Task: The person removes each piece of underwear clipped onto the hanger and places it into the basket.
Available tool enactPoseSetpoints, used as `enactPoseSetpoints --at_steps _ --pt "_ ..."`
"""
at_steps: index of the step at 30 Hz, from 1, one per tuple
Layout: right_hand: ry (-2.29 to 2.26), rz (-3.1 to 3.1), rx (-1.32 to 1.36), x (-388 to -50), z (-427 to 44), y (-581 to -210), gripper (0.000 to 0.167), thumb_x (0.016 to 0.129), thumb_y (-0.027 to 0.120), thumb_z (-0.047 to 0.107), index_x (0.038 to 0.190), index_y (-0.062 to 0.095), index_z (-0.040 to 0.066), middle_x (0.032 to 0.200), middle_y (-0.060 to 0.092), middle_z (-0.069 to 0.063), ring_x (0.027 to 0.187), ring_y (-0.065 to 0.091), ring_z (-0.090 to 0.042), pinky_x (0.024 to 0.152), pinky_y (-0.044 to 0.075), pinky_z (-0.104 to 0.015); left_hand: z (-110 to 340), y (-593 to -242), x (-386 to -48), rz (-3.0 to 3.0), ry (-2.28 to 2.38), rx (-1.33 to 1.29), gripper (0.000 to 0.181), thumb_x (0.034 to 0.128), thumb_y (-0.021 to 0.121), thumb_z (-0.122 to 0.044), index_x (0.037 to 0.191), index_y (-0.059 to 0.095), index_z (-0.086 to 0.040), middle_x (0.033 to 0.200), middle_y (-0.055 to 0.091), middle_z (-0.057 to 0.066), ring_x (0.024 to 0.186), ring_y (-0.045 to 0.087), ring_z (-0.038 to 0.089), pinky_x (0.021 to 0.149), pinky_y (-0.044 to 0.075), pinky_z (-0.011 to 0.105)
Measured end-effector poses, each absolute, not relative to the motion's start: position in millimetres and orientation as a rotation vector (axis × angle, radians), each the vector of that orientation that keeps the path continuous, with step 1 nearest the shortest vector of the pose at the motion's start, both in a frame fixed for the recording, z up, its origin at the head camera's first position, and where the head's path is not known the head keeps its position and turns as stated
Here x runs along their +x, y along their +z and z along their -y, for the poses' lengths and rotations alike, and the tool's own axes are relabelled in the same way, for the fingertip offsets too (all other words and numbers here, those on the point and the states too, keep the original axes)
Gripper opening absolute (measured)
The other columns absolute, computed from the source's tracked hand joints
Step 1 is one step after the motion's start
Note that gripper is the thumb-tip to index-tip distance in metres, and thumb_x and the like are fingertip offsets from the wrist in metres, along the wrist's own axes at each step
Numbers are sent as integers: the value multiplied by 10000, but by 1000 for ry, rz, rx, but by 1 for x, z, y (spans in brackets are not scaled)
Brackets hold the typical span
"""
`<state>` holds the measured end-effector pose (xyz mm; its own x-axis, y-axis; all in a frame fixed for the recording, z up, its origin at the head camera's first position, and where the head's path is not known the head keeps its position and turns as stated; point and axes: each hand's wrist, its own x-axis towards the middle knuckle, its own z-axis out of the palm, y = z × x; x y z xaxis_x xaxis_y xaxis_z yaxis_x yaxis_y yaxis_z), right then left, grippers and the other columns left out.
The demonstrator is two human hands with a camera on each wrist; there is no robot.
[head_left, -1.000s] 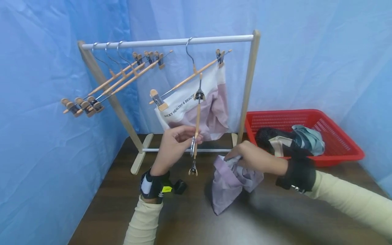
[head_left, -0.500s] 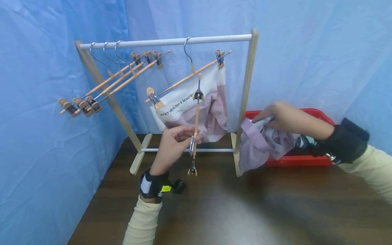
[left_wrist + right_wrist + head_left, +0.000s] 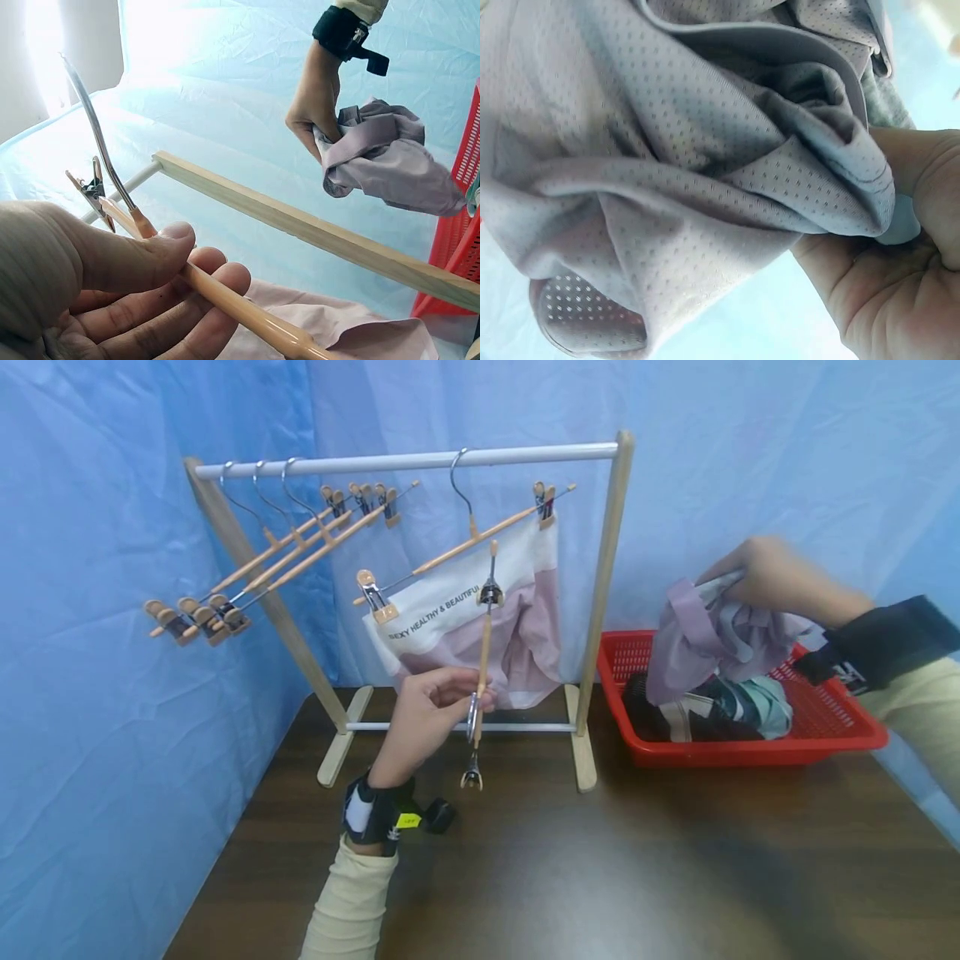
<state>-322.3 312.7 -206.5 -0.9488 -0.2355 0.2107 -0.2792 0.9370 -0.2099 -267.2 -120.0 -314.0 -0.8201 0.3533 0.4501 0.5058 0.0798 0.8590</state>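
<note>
- You can read "SEXY HEALTHY & BEAUTIFUL" in dark capitals on the white waistband (image 3: 516, 557) of the pink garment (image 3: 457, 647) clipped to a hanger on the rack (image 3: 620, 539); its first letter is partly lost beside the clip.
- Your left wrist strap (image 3: 362, 812) carries a yellow tag (image 3: 408, 821), its characters too small to make out.
- Your left hand (image 3: 422, 718) pinches a loose clip hanger (image 3: 485, 647) between thumb and fingers, forearm rising from the bottom edge; the hanger stands lengthwise before the pink garment.
- Your right hand (image 3: 776, 578) is raised at the right, forearm reaching in from that side, fingers gripping the bunched mauve garment (image 3: 693, 639) by its upper edge.
- That mauve garment hangs off the table, seen in front of the red basket (image 3: 757, 752), where other cloths (image 3: 767, 706) lie.
</note>
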Motion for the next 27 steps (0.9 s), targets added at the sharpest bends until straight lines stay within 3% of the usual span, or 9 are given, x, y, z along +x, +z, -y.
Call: enactPoseSetpoints --at_steps 7,13,18,22,27 --pt "374 2922 276 -342 -344 -204 314 843 568 -98 1123 705 -134 1094 697 -351 637 614 -240 513 465 -310 120 -314 -268 2196 -1860 -902 255 916 707 34 1158 678 111 1078 739 261 880 771 129 807 629 329" --pt "361 2886 260 -354 -363 -217 230 876 593 -76 1052 735 -122 975 726 -325 608 610 -235 493 467 -325 120 -316 -269 2228 -1844 -877 256 913 722 7 1158 693 78 1078 748 232 920 774 223 819 627 332" --pt "369 2857 262 -364 -373 -238 233 857 570 -102 1025 723 -153 947 716 -344 690 674 -378 525 520 -390 120 -318 -270 2253 -1835 -867 256 915 719 3 1160 692 72 1098 742 238 953 768 284 833 623 326" --pt "402 2860 243 -372 -376 -257 200 843 584 -113 975 729 -154 887 725 -322 702 671 -383 511 491 -367 120 -319 -270 2259 -1822 -866 248 911 720 6 1152 698 61 1089 752 213 952 768 276 841 621 327" --pt "409 2877 237 -382 -381 -281 347 736 499 -171 1007 715 -174 997 688 -384 800 673 -498 596 555 -486 119 -320 -268 2241 -1805 -887 243 906 721 19 1143 701 69 1072 756 213 938 770 280 849 620 327"
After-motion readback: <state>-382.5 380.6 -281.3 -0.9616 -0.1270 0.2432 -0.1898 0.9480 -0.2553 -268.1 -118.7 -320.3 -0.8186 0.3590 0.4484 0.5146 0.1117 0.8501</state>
